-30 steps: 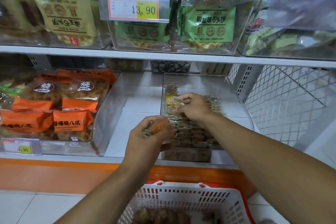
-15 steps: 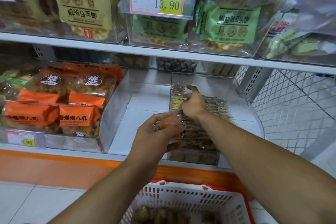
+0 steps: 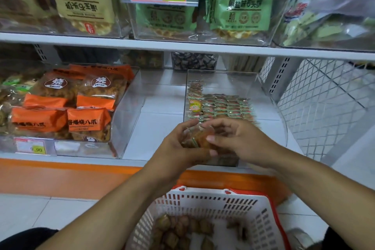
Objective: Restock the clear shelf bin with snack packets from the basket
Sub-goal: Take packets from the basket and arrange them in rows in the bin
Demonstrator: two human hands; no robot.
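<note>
A clear shelf bin (image 3: 269,128) on the lower shelf holds rows of small green-and-red snack packets (image 3: 223,107). Just in front of the bin's near wall, my left hand (image 3: 182,148) grips a small bunch of brown-orange snack packets (image 3: 199,138). My right hand (image 3: 241,142) meets it from the right, thumb and fingers pinching the same bunch. Below stands a white basket (image 3: 233,203) with a red rim, several brown packets (image 3: 182,229) lying in it.
A second clear bin (image 3: 125,128) at the left holds orange bags. Between the two bins is bare white shelf (image 3: 160,124). The upper shelf (image 3: 182,45) carries bins of larger packs and a 13.90 price tag. White wire mesh (image 3: 324,107) closes the right side.
My right hand has pulled back out of the clear bin and come to the bunch in my left hand. The left hand has stayed in front of the bin.
</note>
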